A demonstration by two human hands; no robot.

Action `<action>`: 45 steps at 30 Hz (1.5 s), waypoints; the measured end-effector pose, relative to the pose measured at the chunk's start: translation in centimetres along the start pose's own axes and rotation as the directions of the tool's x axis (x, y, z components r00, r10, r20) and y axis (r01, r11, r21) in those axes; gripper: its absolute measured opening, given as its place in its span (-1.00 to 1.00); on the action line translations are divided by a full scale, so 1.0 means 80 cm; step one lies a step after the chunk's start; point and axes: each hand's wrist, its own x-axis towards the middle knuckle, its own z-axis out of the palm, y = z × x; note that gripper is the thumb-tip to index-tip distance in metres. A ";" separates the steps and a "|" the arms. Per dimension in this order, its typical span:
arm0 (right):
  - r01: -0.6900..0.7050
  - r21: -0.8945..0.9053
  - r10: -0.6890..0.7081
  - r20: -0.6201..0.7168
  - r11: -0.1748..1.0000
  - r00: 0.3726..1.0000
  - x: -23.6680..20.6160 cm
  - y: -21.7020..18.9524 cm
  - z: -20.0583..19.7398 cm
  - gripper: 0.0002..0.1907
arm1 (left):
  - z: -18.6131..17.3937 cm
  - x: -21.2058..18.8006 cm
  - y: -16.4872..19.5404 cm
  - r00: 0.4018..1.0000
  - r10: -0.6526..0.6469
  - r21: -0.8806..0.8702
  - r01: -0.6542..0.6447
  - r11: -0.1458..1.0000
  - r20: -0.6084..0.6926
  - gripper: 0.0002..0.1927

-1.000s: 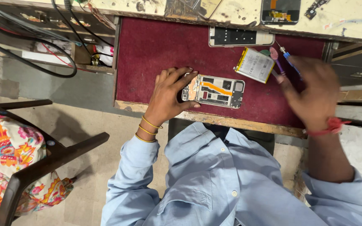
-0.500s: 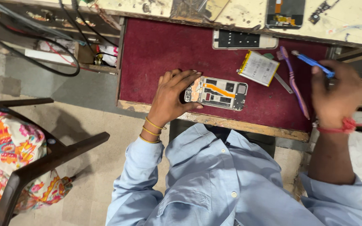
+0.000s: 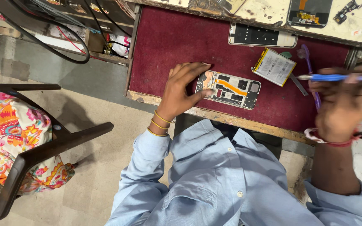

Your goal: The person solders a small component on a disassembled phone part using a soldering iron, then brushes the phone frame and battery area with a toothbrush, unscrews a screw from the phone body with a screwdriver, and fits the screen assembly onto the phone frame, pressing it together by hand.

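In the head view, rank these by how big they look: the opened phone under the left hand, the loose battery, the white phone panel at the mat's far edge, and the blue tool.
1. Opened phone and white phone panel: alike, not ranked.
2. Battery.
3. Blue tool: slimmest, blurred, nearer the camera in the right hand, so unsure.

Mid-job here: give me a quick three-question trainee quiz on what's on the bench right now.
1. True or false: the left hand rests on the opened phone.
2. What does the right hand hold? A) battery B) blue tool C) cable
3. Which side of the phone does the battery lie on, the left hand's or the right hand's?

Key: 1 true. 2 B, the blue tool. 3 the right hand's; it lies apart on the red mat.
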 end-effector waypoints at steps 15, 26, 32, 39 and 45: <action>-0.117 0.058 0.099 0.254 0.991 0.962 -0.026 0.027 0.048 -0.58 | 0.108 0.013 0.067 0.996 -0.068 -0.220 0.054 0.974 -0.059 -0.86; -0.054 0.024 0.049 0.183 0.998 0.982 -0.036 0.042 0.034 -0.59 | 0.095 -0.010 0.055 0.986 0.073 -0.143 -0.094 0.985 -0.151 -0.91; -0.086 0.134 0.079 0.058 0.987 0.995 -0.031 0.052 0.027 -0.65 | 0.015 0.007 -0.006 0.979 -0.072 0.070 0.087 0.994 -0.192 -0.81; -0.164 0.139 0.156 0.068 0.977 0.985 -0.028 0.049 0.038 -0.63 | 0.010 0.000 -0.017 0.987 -0.066 0.186 0.093 0.978 -0.147 -0.73; -0.215 0.149 0.206 0.069 0.965 0.976 -0.025 0.041 0.044 -0.62 | 0.008 0.001 -0.011 0.990 -0.064 0.221 0.091 0.971 -0.130 -0.76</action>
